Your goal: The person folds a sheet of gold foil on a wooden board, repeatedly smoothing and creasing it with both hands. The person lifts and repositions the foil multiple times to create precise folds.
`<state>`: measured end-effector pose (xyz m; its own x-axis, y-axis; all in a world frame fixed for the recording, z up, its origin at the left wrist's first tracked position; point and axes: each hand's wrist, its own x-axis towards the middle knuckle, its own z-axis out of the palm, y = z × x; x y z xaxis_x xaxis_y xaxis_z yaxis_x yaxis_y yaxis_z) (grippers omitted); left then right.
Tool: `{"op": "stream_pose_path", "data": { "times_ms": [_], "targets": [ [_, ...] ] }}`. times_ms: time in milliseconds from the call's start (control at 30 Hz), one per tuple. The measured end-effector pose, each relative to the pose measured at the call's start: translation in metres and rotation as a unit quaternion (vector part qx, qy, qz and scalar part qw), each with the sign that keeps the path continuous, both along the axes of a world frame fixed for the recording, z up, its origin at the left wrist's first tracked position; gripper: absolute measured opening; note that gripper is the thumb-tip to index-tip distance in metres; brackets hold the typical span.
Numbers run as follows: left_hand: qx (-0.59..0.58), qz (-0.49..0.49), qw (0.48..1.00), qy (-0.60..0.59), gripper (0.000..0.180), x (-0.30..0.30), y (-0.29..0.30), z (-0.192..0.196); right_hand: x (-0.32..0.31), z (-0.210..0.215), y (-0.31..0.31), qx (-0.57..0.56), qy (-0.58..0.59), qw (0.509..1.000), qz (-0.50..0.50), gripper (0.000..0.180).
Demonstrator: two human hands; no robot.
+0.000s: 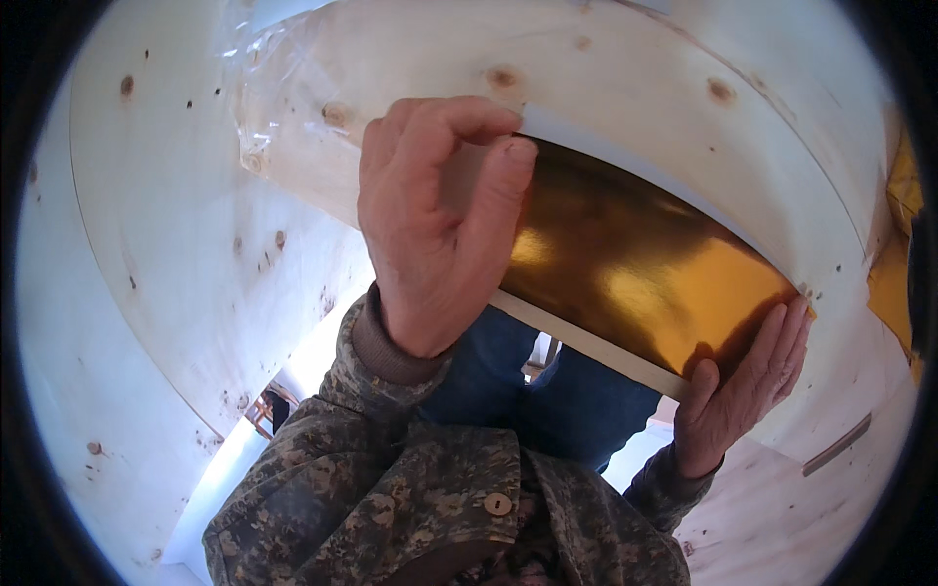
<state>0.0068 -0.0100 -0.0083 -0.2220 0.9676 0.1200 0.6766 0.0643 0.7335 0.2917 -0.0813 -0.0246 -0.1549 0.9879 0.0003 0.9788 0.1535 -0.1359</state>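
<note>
Camouflage jacket [391, 488] sat nearest, left hand [420, 220] curled at gold sheet [625, 264], grip unclear, while right hand [738, 396] lay fingers extended along its far end, apparently steadying it.

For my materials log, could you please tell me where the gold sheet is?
In the head view, the gold sheet lies right of centre near the front edge of the wooden tabletop, between the left hand and the right hand.

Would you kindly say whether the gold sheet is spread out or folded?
Spread out: the gold sheet shows one broad face between the left hand and right hand. I cannot tell whether edges are tucked under.
</note>
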Motion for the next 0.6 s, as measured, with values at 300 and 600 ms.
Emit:
{"op": "stream_pose_path", "data": {
  "times_ms": [300,600],
  "targets": [
    [-0.017,-0.019,1.000,-0.010,0.012,-0.001,0.004,-0.007,-0.001,0.003,0.002,0.000,0.007,1.000,0.007,0.073],
    [0.038,-0.038,0.995,0.089,0.009,-0.003,0.009,-0.014,0.002,0.002,0.004,0.003,0.003,1.000,0.025,0.075]
  ]
}}
